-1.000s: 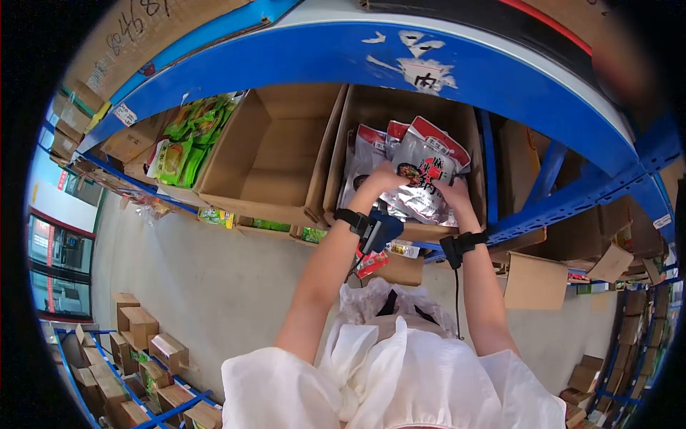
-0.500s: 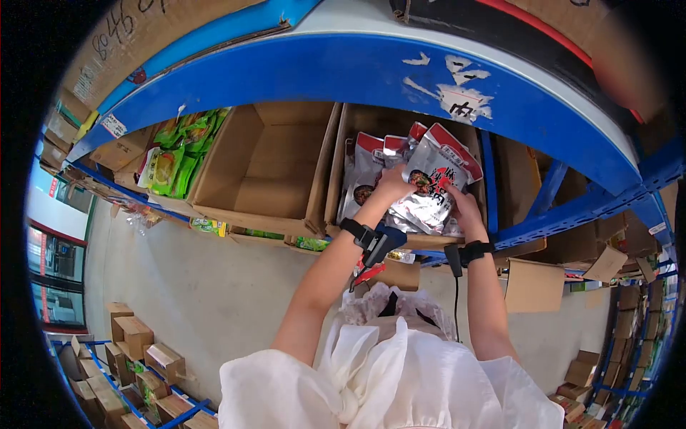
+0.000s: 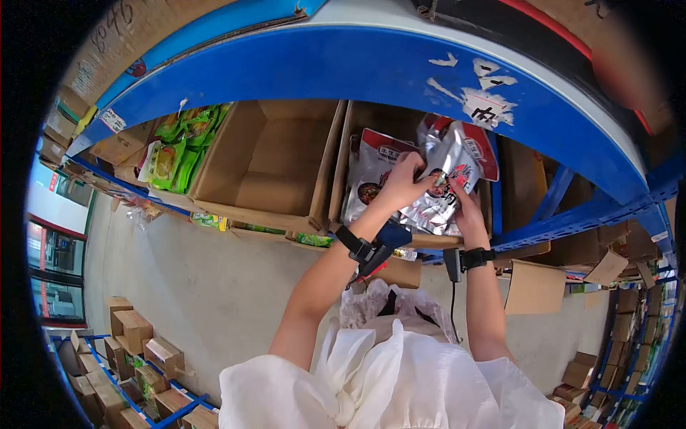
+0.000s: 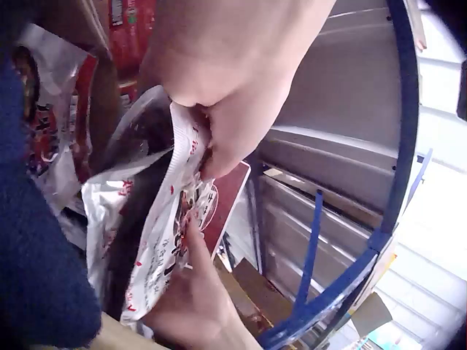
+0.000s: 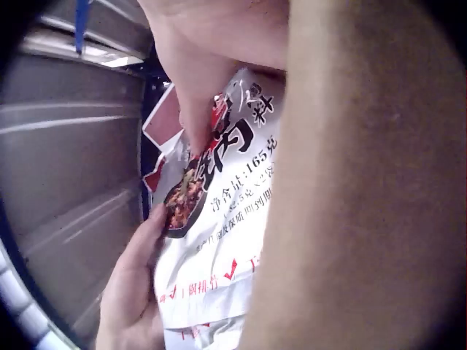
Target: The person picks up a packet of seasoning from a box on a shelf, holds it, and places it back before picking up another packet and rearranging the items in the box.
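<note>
Both hands are at a silver seasoning packet (image 3: 427,211) with a red top and a picture of food. It leans to the right in the cardboard box (image 3: 386,116). My left hand (image 3: 401,189) pinches it at its left edge, with thumb and fingers bent. On the other side, my right hand (image 3: 468,212) grips it, thumb lying on the printed front (image 5: 219,219). Behind it stand more silver packets, one of them (image 3: 373,166) upright left of my left hand. In the left wrist view, the packet's edge (image 4: 157,255) runs between the two hands.
Left of this box stands a bare cardboard box (image 3: 266,182), then green packets (image 3: 171,161). A blue shelf beam (image 3: 343,64) crosses above the boxes. At the right is a blue upright frame (image 3: 554,189). More cartons (image 3: 136,329) stand on low shelving behind.
The front packet has tipped further right, and more of the upright packet on the left shows. My left hand has lifted slightly and its fingers have bent at the packet's edge.
</note>
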Demonstrator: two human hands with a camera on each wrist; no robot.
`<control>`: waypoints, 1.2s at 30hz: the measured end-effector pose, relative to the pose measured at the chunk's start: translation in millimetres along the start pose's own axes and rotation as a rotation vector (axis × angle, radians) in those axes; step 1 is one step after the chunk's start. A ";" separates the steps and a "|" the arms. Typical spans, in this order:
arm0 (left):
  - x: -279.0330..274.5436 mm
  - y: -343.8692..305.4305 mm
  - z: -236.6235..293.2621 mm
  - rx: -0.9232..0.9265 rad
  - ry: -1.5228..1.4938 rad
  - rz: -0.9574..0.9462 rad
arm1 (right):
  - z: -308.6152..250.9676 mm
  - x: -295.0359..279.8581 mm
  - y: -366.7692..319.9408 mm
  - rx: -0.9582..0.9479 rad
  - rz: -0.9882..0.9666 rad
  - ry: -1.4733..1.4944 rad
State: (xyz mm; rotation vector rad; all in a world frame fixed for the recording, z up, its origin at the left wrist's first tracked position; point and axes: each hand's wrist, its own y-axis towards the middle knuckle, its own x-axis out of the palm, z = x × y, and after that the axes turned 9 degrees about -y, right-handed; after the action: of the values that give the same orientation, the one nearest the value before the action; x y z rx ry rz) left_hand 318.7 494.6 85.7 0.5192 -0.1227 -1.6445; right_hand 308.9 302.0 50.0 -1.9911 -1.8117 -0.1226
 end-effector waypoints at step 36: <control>146.6 -222.1 152.2 -0.545 -0.713 -0.411 | -82.0 -170.1 -272.0 -0.261 0.151 -0.163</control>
State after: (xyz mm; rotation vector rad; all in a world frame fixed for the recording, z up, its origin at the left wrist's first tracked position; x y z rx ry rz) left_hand 46.8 353.7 99.7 -0.5038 -0.0861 -2.1015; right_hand 41.9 125.2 134.3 -2.3744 -1.8125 -0.1620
